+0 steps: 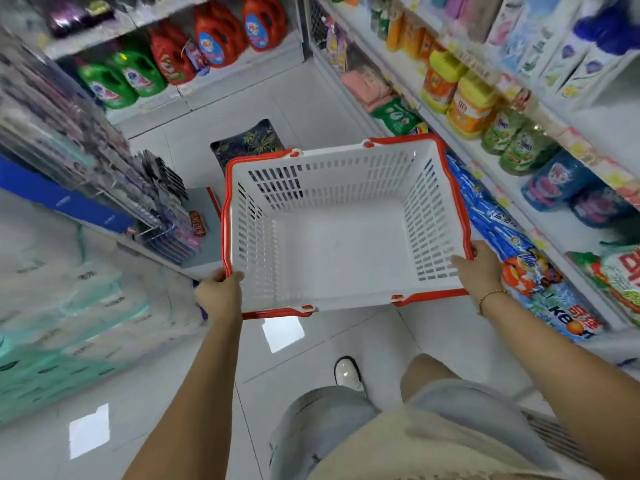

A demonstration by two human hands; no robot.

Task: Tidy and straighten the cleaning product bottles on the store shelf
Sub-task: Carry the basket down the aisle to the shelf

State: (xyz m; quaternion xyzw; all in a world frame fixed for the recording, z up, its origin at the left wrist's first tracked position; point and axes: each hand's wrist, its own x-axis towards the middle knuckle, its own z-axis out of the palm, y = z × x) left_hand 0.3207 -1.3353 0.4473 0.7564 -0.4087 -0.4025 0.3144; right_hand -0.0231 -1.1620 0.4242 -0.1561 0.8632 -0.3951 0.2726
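Note:
I carry an empty white shopping basket (332, 251) with a red rim out in front of me over the aisle floor. My left hand (219, 293) grips its near left corner, and my right hand (480, 268) grips the near right rim. Cleaning product bottles fill the shelves: red jugs (221, 34) and green jugs (121, 81) on the far shelf, yellow-capped orange tubs (467, 98), green bottles (512, 140) and blue bottles (554, 185) on the right shelf.
Blue and orange detergent bags (512, 251) lie on the low right shelf beside the basket. Hanging goods (156, 195) and teal tissue packs (62, 323) line the left. A dark patterned cushion (247, 142) lies on the white tiled floor ahead. My white shoe (347, 374) shows below.

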